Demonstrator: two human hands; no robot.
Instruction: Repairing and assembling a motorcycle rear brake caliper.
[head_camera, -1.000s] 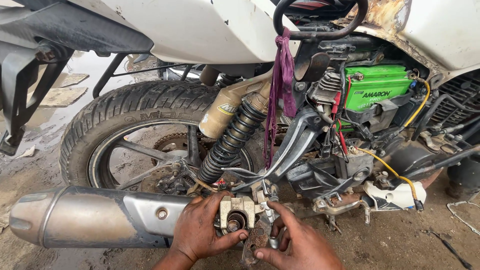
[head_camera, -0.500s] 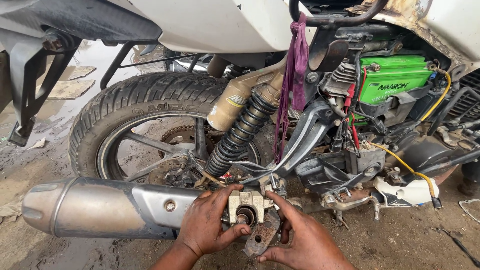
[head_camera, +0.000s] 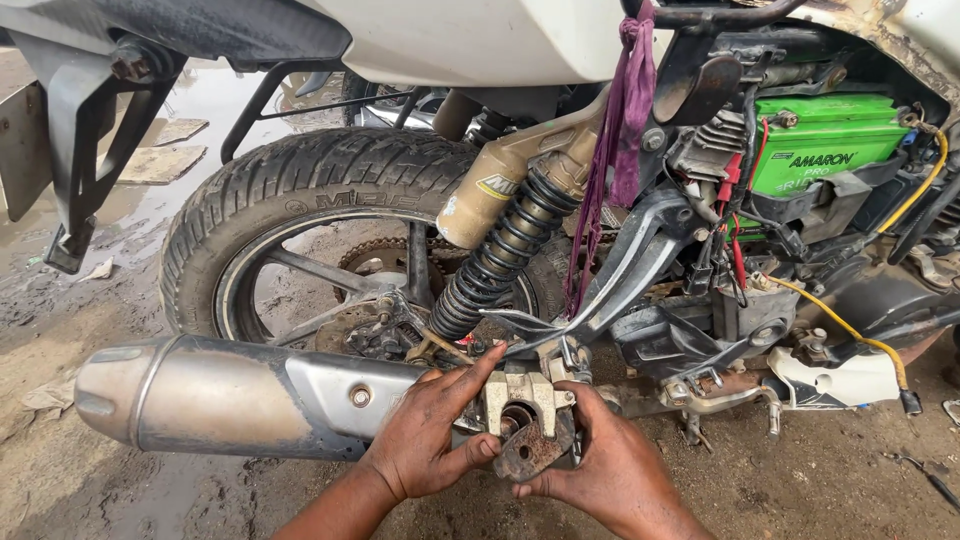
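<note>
Two bare hands meet low beside a motorcycle, just in front of its exhaust. The left hand (head_camera: 425, 440) has its grip closed on a pale cast-metal brake caliper (head_camera: 527, 395), blocky and dull, thumb under it and forefinger stretched along its top edge. The right hand (head_camera: 610, 465) has its grip closed from below and behind on a rusty brown brake pad (head_camera: 530, 452), a flat plate with one round hole, which lies against the caliper's underside. One long muffler (head_camera: 250, 395) of brushed, smudged steel runs left from the hands, with a single bolt in its shield. Above stand one ribbed rubber rear tyre (head_camera: 300, 185), one black coil shock absorber (head_camera: 500, 250), one purple rag (head_camera: 620, 140) hanging limp, and one green box-shaped battery (head_camera: 830, 140). The ground (head_camera: 780, 490) is gritty, damp dirt.
</note>
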